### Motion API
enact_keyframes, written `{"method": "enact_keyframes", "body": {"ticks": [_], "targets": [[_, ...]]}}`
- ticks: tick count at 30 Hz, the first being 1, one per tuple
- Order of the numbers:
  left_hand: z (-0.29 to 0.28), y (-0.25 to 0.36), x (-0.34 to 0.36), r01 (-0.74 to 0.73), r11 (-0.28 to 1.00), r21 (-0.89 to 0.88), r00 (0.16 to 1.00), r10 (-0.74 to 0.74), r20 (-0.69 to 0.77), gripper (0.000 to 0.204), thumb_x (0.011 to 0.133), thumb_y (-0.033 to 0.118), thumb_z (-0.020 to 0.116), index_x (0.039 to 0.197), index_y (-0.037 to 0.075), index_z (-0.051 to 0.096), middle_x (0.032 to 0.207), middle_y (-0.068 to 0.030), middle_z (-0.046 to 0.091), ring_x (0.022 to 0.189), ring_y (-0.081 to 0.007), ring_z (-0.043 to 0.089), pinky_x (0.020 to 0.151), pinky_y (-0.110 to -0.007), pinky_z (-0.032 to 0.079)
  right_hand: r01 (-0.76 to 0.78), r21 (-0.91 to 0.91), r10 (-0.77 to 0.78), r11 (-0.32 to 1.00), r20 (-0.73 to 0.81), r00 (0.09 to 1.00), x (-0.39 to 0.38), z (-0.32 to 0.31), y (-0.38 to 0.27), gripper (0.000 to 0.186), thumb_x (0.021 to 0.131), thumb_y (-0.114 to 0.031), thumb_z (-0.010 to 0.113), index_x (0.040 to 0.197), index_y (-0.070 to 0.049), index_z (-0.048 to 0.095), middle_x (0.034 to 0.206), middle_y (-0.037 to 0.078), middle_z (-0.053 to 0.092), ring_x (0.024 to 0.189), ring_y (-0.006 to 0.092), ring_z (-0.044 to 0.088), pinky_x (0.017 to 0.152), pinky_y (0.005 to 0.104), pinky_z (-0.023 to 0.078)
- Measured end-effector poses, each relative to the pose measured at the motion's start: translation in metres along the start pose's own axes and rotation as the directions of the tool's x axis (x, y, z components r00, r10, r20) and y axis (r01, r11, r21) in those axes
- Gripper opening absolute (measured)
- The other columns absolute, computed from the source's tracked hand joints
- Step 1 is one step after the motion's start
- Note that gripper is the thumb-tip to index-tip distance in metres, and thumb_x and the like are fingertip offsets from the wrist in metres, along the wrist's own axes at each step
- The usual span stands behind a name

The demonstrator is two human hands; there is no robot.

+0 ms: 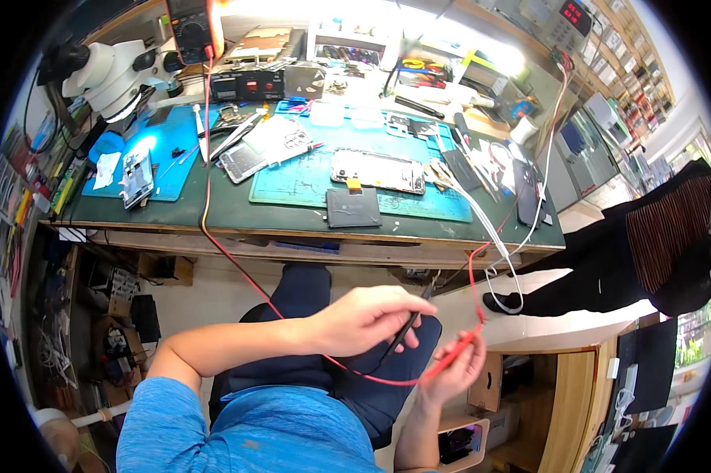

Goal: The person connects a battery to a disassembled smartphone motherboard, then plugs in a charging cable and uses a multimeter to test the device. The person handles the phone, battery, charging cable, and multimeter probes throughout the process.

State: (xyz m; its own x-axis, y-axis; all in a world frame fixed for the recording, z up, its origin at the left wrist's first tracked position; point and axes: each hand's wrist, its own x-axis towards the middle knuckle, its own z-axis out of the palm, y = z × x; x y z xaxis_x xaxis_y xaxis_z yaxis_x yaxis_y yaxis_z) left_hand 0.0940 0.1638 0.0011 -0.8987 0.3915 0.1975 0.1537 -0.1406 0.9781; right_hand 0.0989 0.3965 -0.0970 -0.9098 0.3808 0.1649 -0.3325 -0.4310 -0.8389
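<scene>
Above my lap, in front of the bench edge, both hands are raised. My left hand is closed around a slim black test probe, its thin end slanting up and to the right. A red test probe is gripped in my right hand, a little lower and to the right. From that probe a red lead runs left and up to the multimeter. Near the red probe's upper end hangs a red wire, close to looped white cables.
On the bench, a blue mat bears an opened phone; a black battery lies at its front edge. Another phone part lies left, near a microscope. A person in dark trousers stands at right. A wooden cabinet is below.
</scene>
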Motion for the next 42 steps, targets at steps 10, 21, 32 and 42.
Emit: {"method": "enact_keyframes", "body": {"ticks": [10, 21, 32, 42], "targets": [[-0.089, 0.032, -0.001, -0.345, 0.702, 0.623, 0.700, 0.635, -0.327, 0.024, 0.111, 0.013, 0.059, 0.123, -0.004, 0.072, 0.119, -0.0161, 0.063, 0.090, -0.0160, 0.071, 0.079, -0.030, 0.060, 0.668, -0.129, -0.381, 0.733, 0.736, 0.559, 0.067, 0.099, -0.060, 0.043, 0.108, -0.043, 0.064, 0.115, 0.000, 0.068, 0.084, 0.008, 0.062, 0.060, 0.0126, 0.053, 0.053, 0.0252, 0.042], [-0.155, 0.032, -0.022, 0.075, 0.858, 0.509, 0.819, 0.238, -0.522, 0.018, 0.096, -0.004, 0.073, 0.115, -0.003, 0.073, 0.116, -0.0135, 0.074, 0.103, -0.0220, 0.076, 0.091, -0.036, 0.060, 0.105, -0.301, 0.221, 0.948, 0.858, 0.463, 0.096, 0.214, 0.009, 0.023, 0.109, -0.010, 0.058, 0.103, 0.004, 0.075, 0.087, 0.009, 0.072, 0.069, 0.0113, 0.065, 0.061, 0.0246, 0.049], [-0.155, 0.001, -0.028, 0.039, 0.693, 0.720, 0.783, 0.426, -0.453, 0.023, 0.090, 0.012, 0.084, 0.109, 0.002, 0.076, 0.105, -0.0134, 0.077, 0.094, -0.0301, 0.075, 0.082, -0.039, 0.060, 0.502, -0.246, 0.034, 0.829, 0.919, 0.394, 0.099, 0.212, 0.036, 0.006, 0.093, 0.000, 0.068, 0.094, 0.001, 0.074, 0.080, 0.012, 0.074, 0.065, 0.0214, 0.069, 0.061, 0.0305, 0.055], [-0.169, 0.027, -0.016, 0.303, 0.864, 0.402, 0.804, -0.005, -0.595, 0.017, 0.100, 0.014, 0.076, 0.108, -0.001, 0.075, 0.096, -0.0108, 0.075, 0.079, -0.0160, 0.071, 0.073, -0.029, 0.056, 0.648, -0.123, -0.018, 0.752, 0.978, 0.207, 0.102, 0.231, 0.046, 0.019, 0.089, -0.006, 0.084, 0.106, -0.002, 0.077, 0.086, 0.008, 0.074, 0.073, 0.0213, 0.071, 0.063, 0.0312, 0.056]]}}
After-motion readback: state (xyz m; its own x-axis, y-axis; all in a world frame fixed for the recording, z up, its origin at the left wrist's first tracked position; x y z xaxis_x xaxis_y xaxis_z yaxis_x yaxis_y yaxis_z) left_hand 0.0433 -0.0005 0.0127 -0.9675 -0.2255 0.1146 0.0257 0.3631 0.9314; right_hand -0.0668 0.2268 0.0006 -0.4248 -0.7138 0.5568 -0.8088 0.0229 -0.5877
